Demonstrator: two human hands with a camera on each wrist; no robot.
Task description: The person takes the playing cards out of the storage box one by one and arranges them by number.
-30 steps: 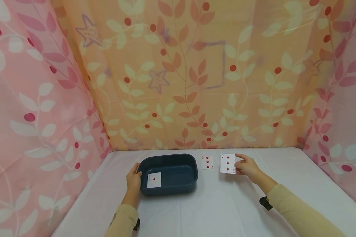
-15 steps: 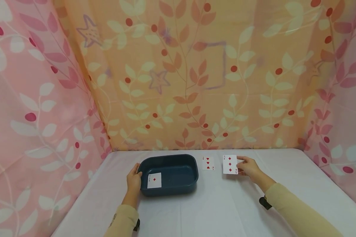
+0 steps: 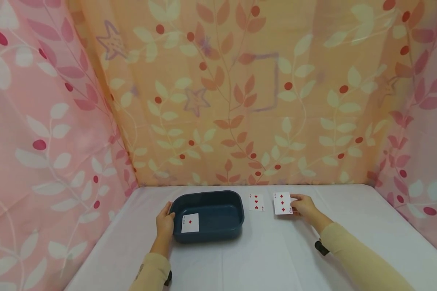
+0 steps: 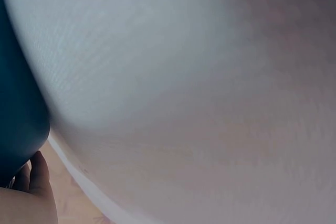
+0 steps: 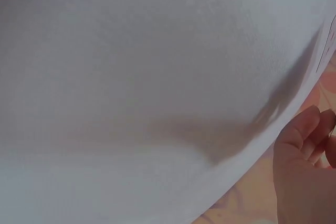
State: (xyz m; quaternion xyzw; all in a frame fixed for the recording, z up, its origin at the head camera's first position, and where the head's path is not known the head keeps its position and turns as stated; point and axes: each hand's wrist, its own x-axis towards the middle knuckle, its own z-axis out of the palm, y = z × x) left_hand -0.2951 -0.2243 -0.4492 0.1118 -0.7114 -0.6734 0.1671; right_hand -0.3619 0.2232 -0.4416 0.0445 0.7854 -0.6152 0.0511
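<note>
My left hand [image 3: 165,223] grips the left end of a dark blue rectangular bin [image 3: 218,233], with the thumb over the rim. In the left wrist view its fingers [image 4: 39,174] lie against the bin's side [image 4: 21,103]. Inside the bin, near the front left, lies a playing card [image 3: 190,223] with one red diamond. Between thumb and fingers my right hand [image 3: 305,205] pinches a three of diamonds [image 3: 283,203] by its right edge, face up. The right wrist view shows the hand [image 5: 304,166] and its shadow on the cloth.
A three of hearts [image 3: 256,202] lies face up on the white cloth-covered table [image 3: 262,250], between the bin and the held card. Behind the table hangs an orange leaf-patterned curtain [image 3: 218,133]. Pink curtains [image 3: 69,161] close off both sides.
The right hand has shifted slightly to the right with the three of diamonds, widening the gap to the three of hearts. The left hand and bin have stayed in place.
</note>
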